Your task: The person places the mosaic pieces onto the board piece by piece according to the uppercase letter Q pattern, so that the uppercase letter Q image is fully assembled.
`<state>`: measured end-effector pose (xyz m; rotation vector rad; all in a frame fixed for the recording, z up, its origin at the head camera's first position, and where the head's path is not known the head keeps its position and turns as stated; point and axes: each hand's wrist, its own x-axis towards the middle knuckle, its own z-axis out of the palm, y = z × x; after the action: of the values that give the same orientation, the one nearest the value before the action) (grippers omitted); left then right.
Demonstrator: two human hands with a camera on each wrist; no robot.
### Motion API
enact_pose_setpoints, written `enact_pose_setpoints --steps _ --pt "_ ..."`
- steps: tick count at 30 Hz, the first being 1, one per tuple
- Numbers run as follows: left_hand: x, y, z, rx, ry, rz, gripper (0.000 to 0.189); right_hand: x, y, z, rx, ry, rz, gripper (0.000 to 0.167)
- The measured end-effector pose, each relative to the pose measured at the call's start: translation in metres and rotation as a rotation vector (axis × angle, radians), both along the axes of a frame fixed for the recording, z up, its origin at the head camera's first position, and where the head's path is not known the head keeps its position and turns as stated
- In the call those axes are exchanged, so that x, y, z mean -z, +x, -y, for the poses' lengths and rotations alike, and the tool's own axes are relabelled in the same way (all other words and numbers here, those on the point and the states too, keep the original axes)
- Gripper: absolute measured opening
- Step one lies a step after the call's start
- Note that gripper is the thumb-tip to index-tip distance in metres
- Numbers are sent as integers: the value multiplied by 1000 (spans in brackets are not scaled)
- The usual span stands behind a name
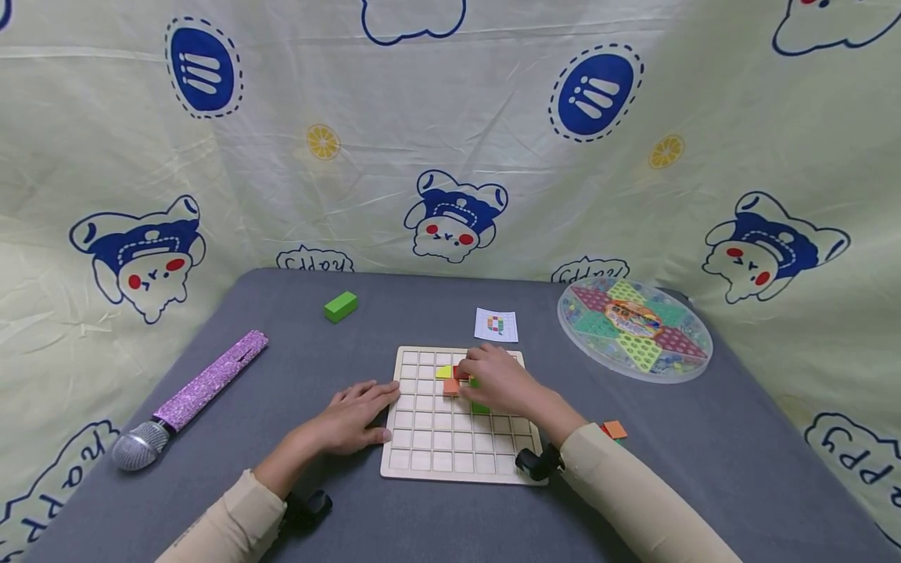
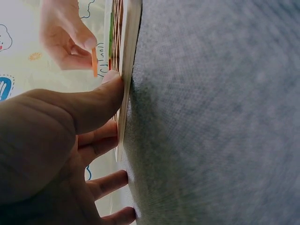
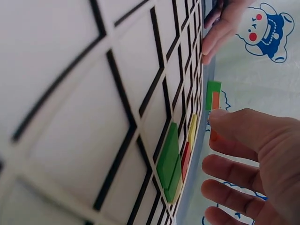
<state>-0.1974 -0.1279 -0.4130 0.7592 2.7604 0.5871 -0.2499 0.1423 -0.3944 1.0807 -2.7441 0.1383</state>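
Your board [image 1: 429,442] looks like smooth wood, its tiles [image 3: 168,161] smooth and matt too; the counter [image 1: 380,520] wears matt woven cloth. Your microphone [image 1: 200,392] is rough with glitter below a metal mesh head [image 1: 139,447]. The box [image 1: 638,352] is clear, glossy plastic; the card [image 1: 486,325], paper. Your sleeves [image 1: 235,516] are matt cloth, and the backdrop [image 1: 380,219] is creased, faintly shiny cloth.

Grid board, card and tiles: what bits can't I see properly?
- Head view: some of the board's squares, hidden by the right hand.
- Head view: the card's little pattern, too small to read exactly.
- Right wrist view: part of the orange tile, covered by the thumb holding it.
- Right wrist view: the rest of the board, cut off by the picture's left edge.
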Motion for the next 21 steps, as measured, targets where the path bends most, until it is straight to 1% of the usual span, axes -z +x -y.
enact_pose_setpoints --steps 3,9,17,21 --pt "0 0 0 -1 1 -1 66 1 -4 6 -8 19 -3 12" --pt "-1 0 0 3 2 -4 66 5 -9 12 12 40 25 11" --pt "0 0 0 2 1 -5 64 10 -12 16 53 58 61 13" --pt "1 0 1 3 7 -5 64 11 -11 18 65 59 53 13"
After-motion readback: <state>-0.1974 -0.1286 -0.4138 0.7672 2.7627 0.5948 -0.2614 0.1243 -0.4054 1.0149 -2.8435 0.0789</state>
